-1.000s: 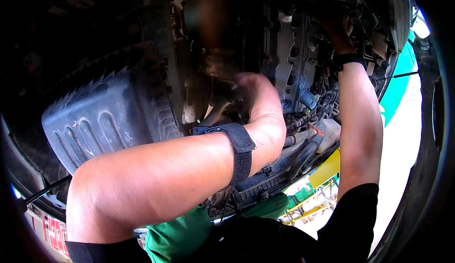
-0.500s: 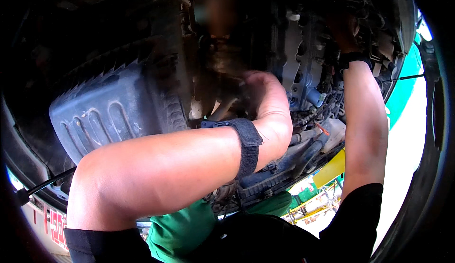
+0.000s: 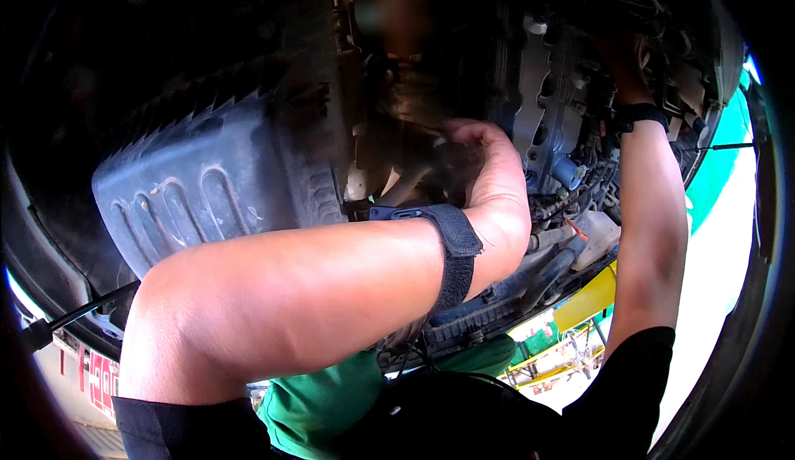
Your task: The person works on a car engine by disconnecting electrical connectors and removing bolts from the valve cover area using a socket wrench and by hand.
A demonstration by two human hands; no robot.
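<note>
My left hand [image 3: 487,149] reaches down into the engine bay beside the engine block, bent at the wrist. Its fingers curl into deep shadow near a metal pipe [image 3: 404,185]; what they hold, if anything, is hidden. A black strap [image 3: 457,265] wraps that wrist. My right hand [image 3: 627,67] is further off at the right, past the engine's metal cover [image 3: 532,104]. Darkness covers its fingers, so their pose does not show. A dark band [image 3: 642,115] circles the right wrist. Between the two arms a blue cylindrical fitting [image 3: 568,173] sticks out of the engine.
A ribbed dark plastic housing [image 3: 186,187] fills the left side. Hoses and a small orange part [image 3: 577,230] lie between my arms. Thin black rods [image 3: 95,304] stand at both sides. Green cloth [image 3: 323,406] hangs below my left forearm; a yellow panel [image 3: 586,298] shows beyond the bay's edge.
The whole view has shifted, so the engine bay and both arms appear slightly further right and lower. Both hands stay at about the same parts of the engine.
</note>
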